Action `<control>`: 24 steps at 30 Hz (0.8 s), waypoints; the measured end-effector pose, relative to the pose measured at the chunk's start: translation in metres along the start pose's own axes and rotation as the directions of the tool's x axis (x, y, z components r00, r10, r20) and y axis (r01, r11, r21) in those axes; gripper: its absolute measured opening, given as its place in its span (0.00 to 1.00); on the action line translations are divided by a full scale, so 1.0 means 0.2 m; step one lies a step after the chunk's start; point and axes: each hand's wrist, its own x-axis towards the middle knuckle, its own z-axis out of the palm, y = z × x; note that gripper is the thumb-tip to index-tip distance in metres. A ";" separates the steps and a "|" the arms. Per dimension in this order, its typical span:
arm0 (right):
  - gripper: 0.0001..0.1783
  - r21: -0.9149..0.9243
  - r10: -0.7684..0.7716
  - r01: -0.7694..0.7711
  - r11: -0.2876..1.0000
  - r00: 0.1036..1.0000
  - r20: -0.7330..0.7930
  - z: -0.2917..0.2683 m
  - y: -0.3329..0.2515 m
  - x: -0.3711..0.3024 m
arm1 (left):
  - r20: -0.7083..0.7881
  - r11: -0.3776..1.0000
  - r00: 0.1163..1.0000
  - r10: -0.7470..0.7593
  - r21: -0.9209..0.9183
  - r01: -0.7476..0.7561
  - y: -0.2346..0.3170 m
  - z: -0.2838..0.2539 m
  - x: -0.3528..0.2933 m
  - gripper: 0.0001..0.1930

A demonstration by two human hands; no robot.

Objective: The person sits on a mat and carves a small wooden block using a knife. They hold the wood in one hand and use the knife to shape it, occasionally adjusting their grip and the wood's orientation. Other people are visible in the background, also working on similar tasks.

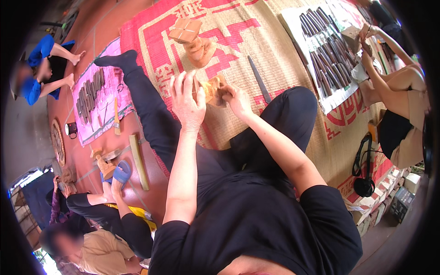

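Observation:
A small carved wooden figure (212, 90), yellowish brown, is held above the mat between my two hands. My left hand (187, 98) grips its left end, the thumb against the wood and the long fingers pointing away from me. At its right end, the bent fingers of my right hand (236, 100) pinch the figure; their tips are partly hidden, and a dark patch shows by them. Just beyond stands a second wooden carving (200, 51) with a square block top marked by pale crossing lines. A long dark flat file (259, 79) lies on the mat to the right.
I sit on a red and straw-coloured woven mat (293, 123). Rows of carving chisels (326, 59) lie on a white cloth at right, others (90, 95) on a pink cloth at left. Co-workers sit on both sides. A wooden mallet-like stick (139, 161) lies on the tiles.

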 end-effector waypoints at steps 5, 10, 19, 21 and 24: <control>0.17 0.142 0.099 -0.089 0.986 0.993 -0.071 -0.06 -0.01 0.08 | -0.003 1.000 1.000 0.016 0.010 -0.016 0.02 -0.01 0.00 0.26; 0.17 0.104 -0.013 0.026 0.994 0.992 -0.125 0.06 0.02 0.05 | 0.015 1.000 1.000 -0.002 0.008 0.002 0.03 0.01 0.01 0.25; 0.17 0.176 0.015 0.015 0.984 0.986 -0.166 0.00 -0.03 0.09 | 0.002 1.000 1.000 0.021 0.018 -0.021 0.04 0.00 0.01 0.26; 0.17 0.142 -0.009 0.034 0.989 0.985 -0.171 0.04 -0.01 0.07 | 0.017 0.999 0.999 0.030 0.023 -0.030 0.04 0.00 0.02 0.26; 0.16 0.176 0.074 -0.088 0.980 0.994 0.085 0.01 0.00 -0.05 | 0.010 1.000 1.000 0.014 0.007 -0.014 0.03 0.01 0.01 0.26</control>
